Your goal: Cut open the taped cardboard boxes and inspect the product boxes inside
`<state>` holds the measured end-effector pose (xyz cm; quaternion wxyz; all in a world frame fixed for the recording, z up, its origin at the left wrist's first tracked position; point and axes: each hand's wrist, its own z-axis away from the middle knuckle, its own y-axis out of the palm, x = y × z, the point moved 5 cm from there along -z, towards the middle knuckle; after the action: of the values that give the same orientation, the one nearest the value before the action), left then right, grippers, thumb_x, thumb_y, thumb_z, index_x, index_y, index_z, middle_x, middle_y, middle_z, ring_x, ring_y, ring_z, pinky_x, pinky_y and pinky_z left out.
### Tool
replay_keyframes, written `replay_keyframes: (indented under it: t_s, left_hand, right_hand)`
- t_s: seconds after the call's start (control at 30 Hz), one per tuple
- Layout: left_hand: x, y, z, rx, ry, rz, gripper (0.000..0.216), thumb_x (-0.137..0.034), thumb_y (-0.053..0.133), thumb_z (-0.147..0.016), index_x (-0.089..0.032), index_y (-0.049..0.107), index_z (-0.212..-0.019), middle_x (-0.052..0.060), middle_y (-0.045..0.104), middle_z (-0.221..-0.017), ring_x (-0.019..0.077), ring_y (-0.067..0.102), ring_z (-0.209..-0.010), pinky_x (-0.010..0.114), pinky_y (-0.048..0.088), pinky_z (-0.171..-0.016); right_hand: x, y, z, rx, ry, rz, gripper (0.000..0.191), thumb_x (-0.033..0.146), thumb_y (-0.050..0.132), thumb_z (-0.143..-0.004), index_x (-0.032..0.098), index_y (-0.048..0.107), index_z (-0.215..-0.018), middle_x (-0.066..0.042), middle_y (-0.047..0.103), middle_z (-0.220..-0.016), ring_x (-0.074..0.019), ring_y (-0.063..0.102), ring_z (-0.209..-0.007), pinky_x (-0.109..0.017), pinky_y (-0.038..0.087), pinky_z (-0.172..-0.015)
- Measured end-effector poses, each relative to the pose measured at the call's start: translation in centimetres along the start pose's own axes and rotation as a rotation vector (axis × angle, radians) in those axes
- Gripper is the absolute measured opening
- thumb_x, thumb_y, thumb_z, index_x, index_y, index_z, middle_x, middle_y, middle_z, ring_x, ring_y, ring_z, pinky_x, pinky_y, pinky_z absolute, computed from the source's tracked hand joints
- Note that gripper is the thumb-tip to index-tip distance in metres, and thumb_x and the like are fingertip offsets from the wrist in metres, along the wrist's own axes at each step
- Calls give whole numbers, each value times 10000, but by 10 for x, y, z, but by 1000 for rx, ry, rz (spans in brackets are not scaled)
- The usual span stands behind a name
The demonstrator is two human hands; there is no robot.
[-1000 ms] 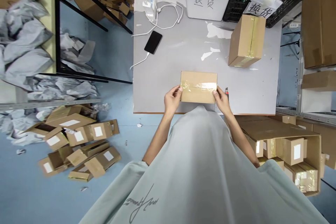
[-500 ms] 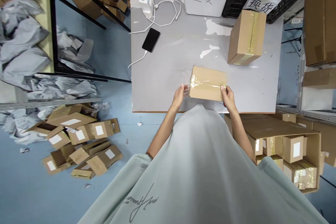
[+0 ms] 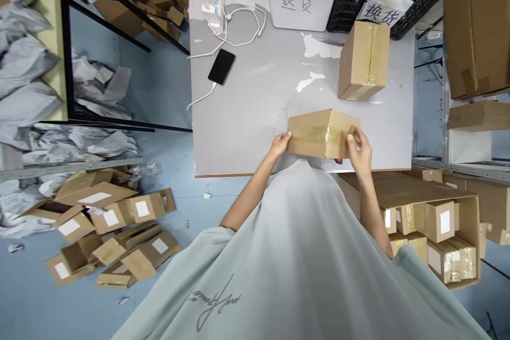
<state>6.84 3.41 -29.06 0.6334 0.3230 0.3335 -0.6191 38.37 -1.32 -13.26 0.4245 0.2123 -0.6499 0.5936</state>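
Observation:
A small taped cardboard box (image 3: 308,132) is tilted between my hands over the front of the table, with two of its faces showing. My left hand (image 3: 281,143) grips its left end, thumb on the near side. At the right end my right hand (image 3: 360,150) has its thumb and fingers curled against the box. Part of a small red and black object (image 3: 338,161) peeks out below the box; its kind is hidden. Farther back on the table stands a larger taped cardboard box (image 3: 362,61).
On the grey table (image 3: 235,133) lie a black phone (image 3: 221,67) on a cable and a white power strip (image 3: 216,10). A white bin (image 3: 300,2) and a black crate (image 3: 422,8) stand at the back. Cardboard boxes (image 3: 149,252) lie on the left floor; a large carton (image 3: 418,191) stands at right.
The small box has turned over so that another face and an edge show. My left hand has closed on its left end, and my right hand has shifted right with it.

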Motion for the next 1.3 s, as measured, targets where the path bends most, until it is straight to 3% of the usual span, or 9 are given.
replay_keyframes:
  t_s: [0.13, 0.2, 0.37, 0.47, 0.67, 0.9, 1.13, 1.23, 1.3]
  left_hand:
    - [-9, -7, 13, -54, 22, 31, 486, -603, 833, -878, -169, 801, -1096, 149, 848, -1150, 314, 768, -1135, 414, 606, -985]
    - [-13, -22, 22, -111, 38, 35, 478, -563, 856, -876, -170, 803, -1143, 142, 848, -1162, 309, 768, -1137, 408, 610, -987]
    - [-19, -80, 51, -298, 139, 34, 451, -515, 885, -861, -178, 807, -1152, 132, 849, -1170, 286, 786, -1087, 402, 634, -976]
    - [-18, -106, 61, -382, 147, 0, 411, -463, 898, -845, -183, 798, -1129, 134, 844, -1195, 271, 784, -1072, 394, 636, -973]
    - [-20, -113, 63, -428, 136, -31, 364, -433, 860, -900, -188, 783, -1158, 144, 830, -1251, 272, 776, -1092, 407, 630, -996]
    - [-29, -109, 69, -347, 237, 23, 482, -641, 726, -995, -206, 822, -1180, 142, 824, -1308, 289, 774, -1190, 440, 617, -1081]
    - [-6, -102, 36, -328, -45, 55, 412, -569, 756, -944, -217, 780, -1155, 143, 800, -1329, 295, 729, -1282, 443, 584, -1113]
    - [-5, -78, 28, -212, -56, 64, 419, -621, 738, -939, -210, 775, -1012, 125, 833, -1151, 295, 739, -1197, 412, 607, -1033]
    - [-9, -65, 30, -171, -17, 84, 449, -657, 744, -929, -210, 772, -975, 116, 840, -1130, 286, 743, -1155, 389, 607, -999]
  right_hand:
    - [19, 18, 11, 131, 47, 51, 1093, 922, 546, -1003, 168, 431, -1786, -194, 329, -1893, -382, 259, -1787, -629, 216, -1457]
    - [20, 27, 10, 159, 79, 5, 1139, 940, 550, -988, 177, 372, -1815, -180, 312, -1901, -380, 245, -1791, -630, 204, -1459]
    - [13, 66, 5, 315, 22, -251, 922, 884, 504, -1042, 222, 596, -1677, -144, 596, -1740, -348, 528, -1646, -552, 373, -1409]
    - [5, 96, 7, 401, 47, -267, 928, 915, 511, -1008, 214, 671, -1595, -160, 681, -1649, -358, 620, -1561, -545, 446, -1363]
    - [-13, 129, 1, 323, 95, -176, 881, 911, 554, -974, 225, 704, -1507, -178, 761, -1527, -363, 693, -1470, -547, 513, -1297]
    - [-39, 119, -21, 278, 159, -335, 758, 883, 659, -888, 225, 774, -1245, -157, 833, -1372, -365, 759, -1333, -553, 582, -1219]
    - [-67, 91, -27, 264, 254, -379, 711, 899, 668, -882, 224, 756, -1089, -113, 859, -1178, -320, 767, -1220, -472, 611, -1125]
    - [-72, 76, -32, 237, 270, -326, 795, 953, 620, -871, 217, 763, -1133, -156, 846, -1269, -356, 756, -1276, -535, 610, -1145]
    - [-67, 58, -33, 132, 240, -183, 883, 949, 603, -890, 171, 761, -1278, -234, 776, -1454, -396, 686, -1423, -608, 536, -1242]
